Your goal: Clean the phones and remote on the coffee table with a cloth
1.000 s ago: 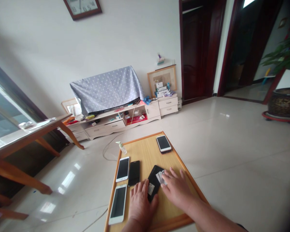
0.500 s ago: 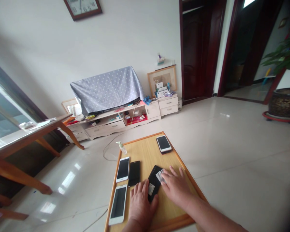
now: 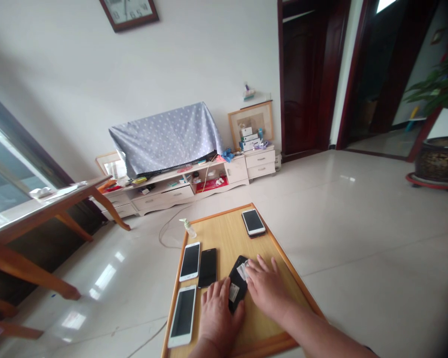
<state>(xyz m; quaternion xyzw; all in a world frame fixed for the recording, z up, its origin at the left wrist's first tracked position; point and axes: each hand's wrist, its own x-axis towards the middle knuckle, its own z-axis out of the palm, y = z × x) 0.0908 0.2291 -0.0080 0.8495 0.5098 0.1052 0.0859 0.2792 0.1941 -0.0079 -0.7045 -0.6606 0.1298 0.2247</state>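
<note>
A black smartphone (image 3: 239,280) lies slanted on the small wooden table, its back facing up and a whitish label on its lower part. My left hand (image 3: 220,308) holds it, with fingers along the left edge and the thumb at the lower right. The fingertips of my right hand (image 3: 267,286) press a small crumpled whitish wipe (image 3: 243,271) against the upper part of the phone; its exact material is hard to make out. The other fingers of that hand are spread.
To the left lie a white phone (image 3: 190,261), a black phone (image 3: 208,268) and a larger white phone (image 3: 182,316). Stacked phones (image 3: 253,222) sit at the far right of the wooden table (image 3: 227,226). A pump bottle (image 3: 188,227) stands at the far left corner.
My right hand has slid slightly left and up across the phone's back with the wipe under its fingertips. The left hand and the phone have hardly moved.
</note>
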